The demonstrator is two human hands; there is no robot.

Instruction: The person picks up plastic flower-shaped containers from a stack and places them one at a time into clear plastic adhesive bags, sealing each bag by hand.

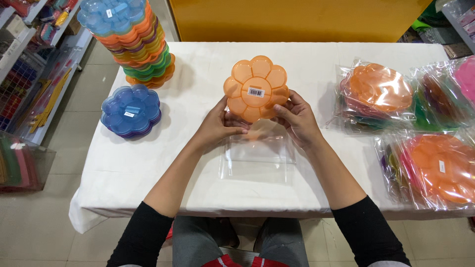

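Between our fingertips we hold an orange flower-shaped tray, our left hand and right hand each curled closed around its lower edge, thumbs on its face, lifting it above the white table. Just below our fingers a clear plastic bag lies flat on the cloth. Well off to the left of our fingers sit a small blue stack and a tall mixed-colour stack, while bagged trays lie to the right.
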